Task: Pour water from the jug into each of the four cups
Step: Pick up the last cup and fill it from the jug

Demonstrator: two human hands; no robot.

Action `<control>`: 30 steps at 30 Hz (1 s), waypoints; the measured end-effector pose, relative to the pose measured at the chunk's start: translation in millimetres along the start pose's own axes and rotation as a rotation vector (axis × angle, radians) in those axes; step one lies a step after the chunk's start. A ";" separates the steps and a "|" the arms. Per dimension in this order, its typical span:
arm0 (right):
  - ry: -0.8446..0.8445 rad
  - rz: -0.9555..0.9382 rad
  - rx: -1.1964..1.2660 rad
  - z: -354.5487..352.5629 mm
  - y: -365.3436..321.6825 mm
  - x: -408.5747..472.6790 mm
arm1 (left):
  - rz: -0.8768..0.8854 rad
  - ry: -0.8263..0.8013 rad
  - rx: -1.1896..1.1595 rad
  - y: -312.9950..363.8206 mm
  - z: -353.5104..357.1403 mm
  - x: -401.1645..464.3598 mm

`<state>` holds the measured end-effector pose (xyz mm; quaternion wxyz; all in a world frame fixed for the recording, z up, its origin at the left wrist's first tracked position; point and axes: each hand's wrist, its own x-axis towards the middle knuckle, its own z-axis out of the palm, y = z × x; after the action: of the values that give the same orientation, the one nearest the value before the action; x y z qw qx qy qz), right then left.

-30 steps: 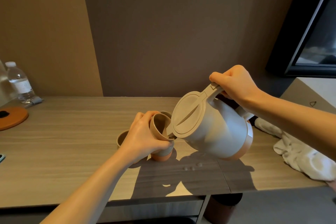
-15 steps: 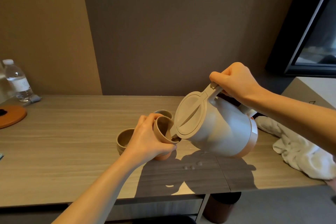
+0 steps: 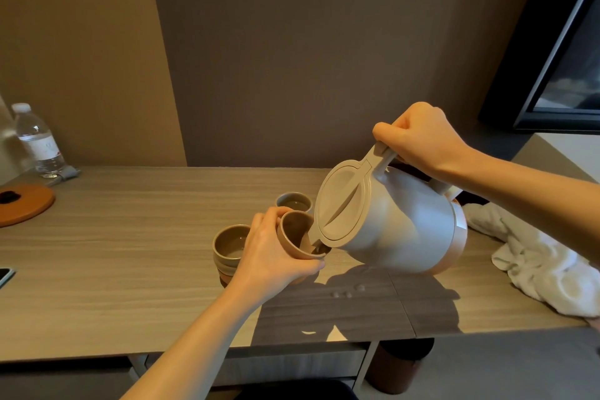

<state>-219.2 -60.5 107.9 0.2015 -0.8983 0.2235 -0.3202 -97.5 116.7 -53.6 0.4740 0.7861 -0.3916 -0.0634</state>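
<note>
Over the table (image 3: 130, 253), near its front edge: pour under way, jug spout tucked into the mouth of the held cup.

Jug (image 3: 396, 230): tipped steeply toward the left, lid facing the camera, carried clear of the table; moved a little further right and lower than half a second before.

Right hand (image 3: 422, 136): fingers closed round the jug handle from above, wrapped tight.

Held cup (image 3: 300, 235): tilted toward the spout, lifted off the table; leaned further over than a second before, and no longer stacked over the near-left cup.

Left hand (image 3: 276, 256): fingers curled round the cup wall, thumb side toward the rim; pinching the cup firmly.

Near-left cup (image 3: 231, 245): now fully uncovered, sitting on what looked like a second cup nested beneath; pale liquid seemingly inside.

Far cup (image 3: 293, 201): upright behind the held cup, apparently holding water.

Water stream: could not be made out at the spout.

Droplets (image 3: 349, 292): small beads on the table beneath the jug, unchanged.

Task meaning: likely third cup being filled; nested cup probably left to do.

Elsewhere: white towel (image 3: 535, 263) right, water bottle (image 3: 37, 141) and orange coaster (image 3: 24, 204) far left, shifted only with the head's movement.
</note>
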 end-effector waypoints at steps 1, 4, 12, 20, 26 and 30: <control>0.000 -0.005 -0.001 0.5 -0.1 0.0 | -0.004 0.004 -0.005 -0.3 0.5 -1.1; 0.000 -0.018 -0.007 1.7 0.0 0.1 | -0.012 0.019 -0.022 -1.3 1.9 -3.1; 0.003 -0.047 -0.013 0.5 -4.0 1.4 | -0.027 0.027 -0.078 -3.9 3.3 -4.1; -0.004 -0.063 -0.019 0.0 -7.0 0.9 | -0.024 0.024 -0.160 -10.0 4.1 -7.4; -0.019 -0.067 -0.037 -1.4 -9.2 -1.9 | -0.052 0.006 -0.245 -11.0 6.1 -13.3; -0.020 -0.070 -0.044 -2.2 -8.4 -2.8 | -0.062 -0.005 -0.274 -9.9 6.9 -15.3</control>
<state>-220.3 -52.6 112.3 0.1728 -0.9129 0.1968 -0.3130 -105.8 124.7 -69.3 0.5738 0.7255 -0.3561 -0.1329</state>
